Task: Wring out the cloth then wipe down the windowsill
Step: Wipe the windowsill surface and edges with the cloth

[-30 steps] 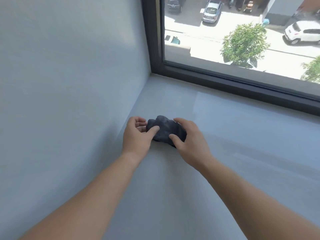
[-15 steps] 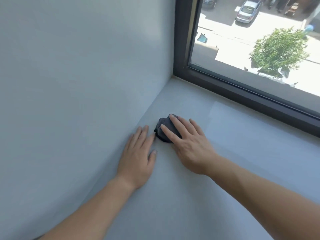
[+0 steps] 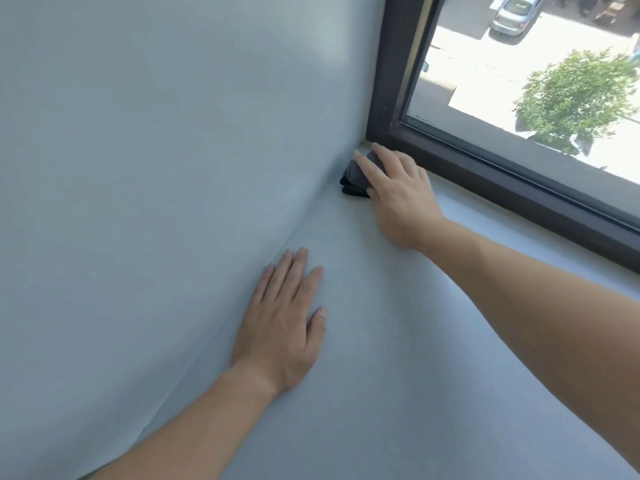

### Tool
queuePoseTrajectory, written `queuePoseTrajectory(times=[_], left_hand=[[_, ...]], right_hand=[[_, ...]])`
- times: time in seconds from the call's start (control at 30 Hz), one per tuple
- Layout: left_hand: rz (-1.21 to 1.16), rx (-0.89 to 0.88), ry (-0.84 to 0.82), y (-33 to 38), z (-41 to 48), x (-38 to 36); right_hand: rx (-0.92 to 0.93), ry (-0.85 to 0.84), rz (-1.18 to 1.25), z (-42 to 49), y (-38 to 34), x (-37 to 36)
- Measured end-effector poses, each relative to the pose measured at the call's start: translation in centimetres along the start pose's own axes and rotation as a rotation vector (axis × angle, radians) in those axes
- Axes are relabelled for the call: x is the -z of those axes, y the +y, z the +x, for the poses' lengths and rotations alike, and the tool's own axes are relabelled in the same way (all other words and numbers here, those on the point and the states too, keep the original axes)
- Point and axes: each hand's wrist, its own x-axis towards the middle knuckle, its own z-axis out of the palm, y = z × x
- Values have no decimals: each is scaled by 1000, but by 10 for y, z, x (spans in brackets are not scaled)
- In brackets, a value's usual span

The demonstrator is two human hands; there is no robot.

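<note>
- A head-worn camera looks down on a pale grey windowsill (image 3: 433,341) where it meets a pale grey side wall (image 3: 156,133) on the left.
- The right hand (image 3: 398,192), toward 1 o'clock from the picture's centre, lies palm down with its fingers (image 3: 365,166) stretched forward over a dark cloth (image 3: 355,180).
- The cloth is bunched into a small dark wad, pressed onto the sill under those fingers. It sits in the far corner, touching or almost touching the side wall, just beside the base of the window frame (image 3: 519,188).
- Only the left part of the cloth shows; the rest is hidden under the hand. The thumb rests against the cloth's near edge.
- The left hand (image 3: 282,323), just below the centre at about 6 o'clock, lies flat on the sill with palm down, fingers straight and close together, thumb held a little apart. It holds nothing. Its outer edge runs along the seam between sill and wall.
- The two hands are well apart; the left is nearer the camera, at about 7 o'clock from the right.
- Both bare forearms reach in from the bottom and right edges.
- The dark brown window frame runs from 12 o'clock down to 3 o'clock.
- Through the glass, at 2 o'clock, a green tree (image 3: 575,98) and a parked silver car (image 3: 516,13) stand on a sunlit street far below.
- No container is in view.
</note>
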Motion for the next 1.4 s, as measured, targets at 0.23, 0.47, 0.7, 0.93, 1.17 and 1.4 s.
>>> queuePoseTrajectory(times=[0.23, 0.47, 0.7, 0.93, 1.17, 1.4], left_hand=[[-8, -8, 5, 0, 2, 1], [-20, -4, 12, 1, 3, 2], [-17, -2, 10, 1, 2, 2], [-24, 1, 30, 0, 1, 1], [-31, -1, 29, 1, -1, 1], [-41, -1, 30, 2, -2, 2]], right_hand=[[70, -23, 92, -48, -34, 1], [-71, -80, 12, -11, 9, 7], [236, -134, 46, -53, -22, 3], [-117, -3, 73, -11, -38, -6], [100, -86, 34, -68, 16, 8], [23, -74, 37, -126, -7, 7]])
